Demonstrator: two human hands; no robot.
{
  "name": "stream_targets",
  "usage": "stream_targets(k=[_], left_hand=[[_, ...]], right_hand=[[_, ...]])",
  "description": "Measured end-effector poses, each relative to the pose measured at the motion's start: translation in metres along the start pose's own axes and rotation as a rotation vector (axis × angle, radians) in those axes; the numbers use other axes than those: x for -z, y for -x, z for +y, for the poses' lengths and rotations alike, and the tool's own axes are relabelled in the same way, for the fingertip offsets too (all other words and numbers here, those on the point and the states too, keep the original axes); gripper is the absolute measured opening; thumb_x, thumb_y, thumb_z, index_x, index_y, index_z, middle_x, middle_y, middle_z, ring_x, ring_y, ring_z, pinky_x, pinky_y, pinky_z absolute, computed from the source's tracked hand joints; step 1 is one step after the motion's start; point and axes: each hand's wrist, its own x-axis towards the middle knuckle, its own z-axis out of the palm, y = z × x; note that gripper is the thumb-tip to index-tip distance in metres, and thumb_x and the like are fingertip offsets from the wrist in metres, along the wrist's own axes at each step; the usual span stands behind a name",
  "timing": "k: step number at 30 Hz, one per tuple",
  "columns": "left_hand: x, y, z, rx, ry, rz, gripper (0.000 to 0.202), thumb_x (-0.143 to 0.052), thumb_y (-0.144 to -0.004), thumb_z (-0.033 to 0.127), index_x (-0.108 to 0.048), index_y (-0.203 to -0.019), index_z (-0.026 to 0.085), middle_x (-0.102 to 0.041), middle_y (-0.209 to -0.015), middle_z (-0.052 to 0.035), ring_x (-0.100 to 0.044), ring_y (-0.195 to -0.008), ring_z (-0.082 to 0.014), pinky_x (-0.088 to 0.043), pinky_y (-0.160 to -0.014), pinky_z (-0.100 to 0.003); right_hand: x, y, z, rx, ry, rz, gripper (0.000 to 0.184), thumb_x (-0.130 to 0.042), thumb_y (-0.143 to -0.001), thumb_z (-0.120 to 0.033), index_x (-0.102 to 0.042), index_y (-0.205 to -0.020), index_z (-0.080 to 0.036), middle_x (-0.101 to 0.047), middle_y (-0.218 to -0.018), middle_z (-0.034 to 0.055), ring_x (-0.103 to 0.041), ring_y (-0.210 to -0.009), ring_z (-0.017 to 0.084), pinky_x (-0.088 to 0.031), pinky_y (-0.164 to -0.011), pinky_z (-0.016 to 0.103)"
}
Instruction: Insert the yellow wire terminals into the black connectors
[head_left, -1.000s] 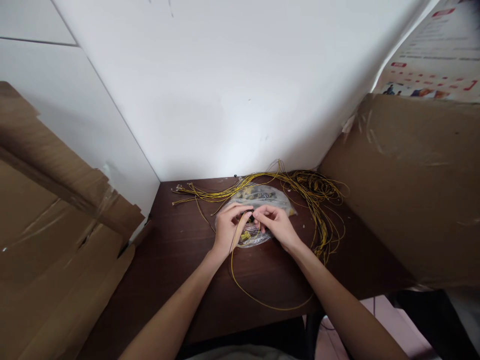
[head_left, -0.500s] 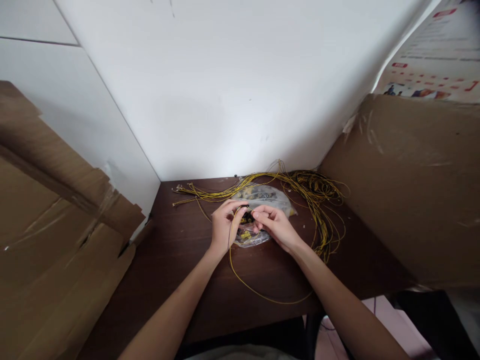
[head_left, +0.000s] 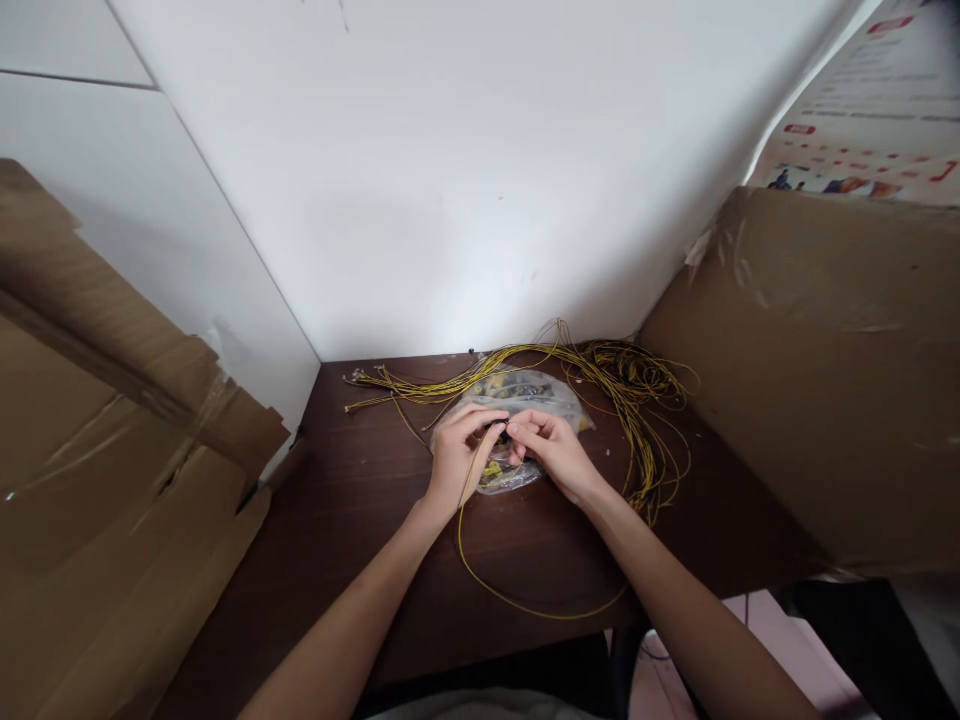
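A cardboard sheet (head_left: 112,450) is leaning left of the dark table (head_left: 360,520) and another cardboard panel (head_left: 810,380) right of it. A wire bundle (head_left: 630,380) is sprawling along the back, behind a clear plastic bag (head_left: 532,390). Over the bag, the left hand (head_left: 454,460) and right hand (head_left: 559,455) are meeting, fingertips pinching one yellow wire (head_left: 525,607), which is looping toward the near edge.

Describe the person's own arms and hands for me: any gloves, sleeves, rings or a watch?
Nothing worn shows. The left hand and right hand are bare: no gloves, no visible rings. The left forearm and right forearm are bare too, down to the picture's lower edge, with no sleeve, watch or wristband.
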Motion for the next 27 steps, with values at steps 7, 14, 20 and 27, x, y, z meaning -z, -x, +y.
stream_targets(k=[7,14,20,27], left_hand=[[0.0049,-0.0034,-0.0022,0.073,0.051,0.046,0.018,-0.056,-0.080,0.027,-0.068,-0.090,0.018,-0.062,-0.089,-0.0056,-0.060,-0.080,-0.0151,-0.049,-0.062,-0.023],[0.0032,-0.0016,-0.0023,0.052,0.025,0.016,0.018,-0.055,-0.081,0.027,-0.068,-0.090,0.017,-0.062,-0.089,-0.0061,-0.059,-0.078,-0.0146,-0.048,-0.063,-0.023],[0.0009,-0.0007,-0.0010,0.005,-0.004,-0.026,0.016,-0.056,-0.081,0.025,-0.068,-0.089,0.019,-0.062,-0.088,-0.0058,-0.058,-0.081,-0.0149,-0.048,-0.071,-0.025],[0.0049,-0.0032,-0.0009,0.046,0.011,0.033,0.017,-0.055,-0.081,0.025,-0.068,-0.090,0.019,-0.060,-0.090,-0.0050,-0.059,-0.080,-0.0144,-0.048,-0.064,-0.023]], right_hand=[[-0.0007,0.0002,0.0002,0.011,-0.012,-0.016,0.024,-0.066,-0.072,-0.037,-0.060,-0.078,-0.015,-0.062,-0.060,0.0005,-0.059,-0.055,0.011,-0.047,-0.056,0.024],[0.0000,0.0003,-0.0007,0.015,0.010,0.004,0.025,-0.067,-0.070,-0.039,-0.062,-0.075,-0.015,-0.063,-0.060,0.0011,-0.058,-0.054,0.011,-0.047,-0.056,0.024],[-0.0014,0.0001,-0.0023,0.005,0.009,0.016,0.024,-0.068,-0.069,-0.037,-0.062,-0.074,-0.015,-0.063,-0.059,0.0012,-0.058,-0.054,0.011,-0.047,-0.055,0.023],[-0.0038,0.0002,-0.0020,-0.009,-0.019,0.008,0.021,-0.072,-0.064,-0.030,-0.061,-0.075,-0.015,-0.063,-0.060,-0.0003,-0.060,-0.057,0.011,-0.049,-0.054,0.022]])
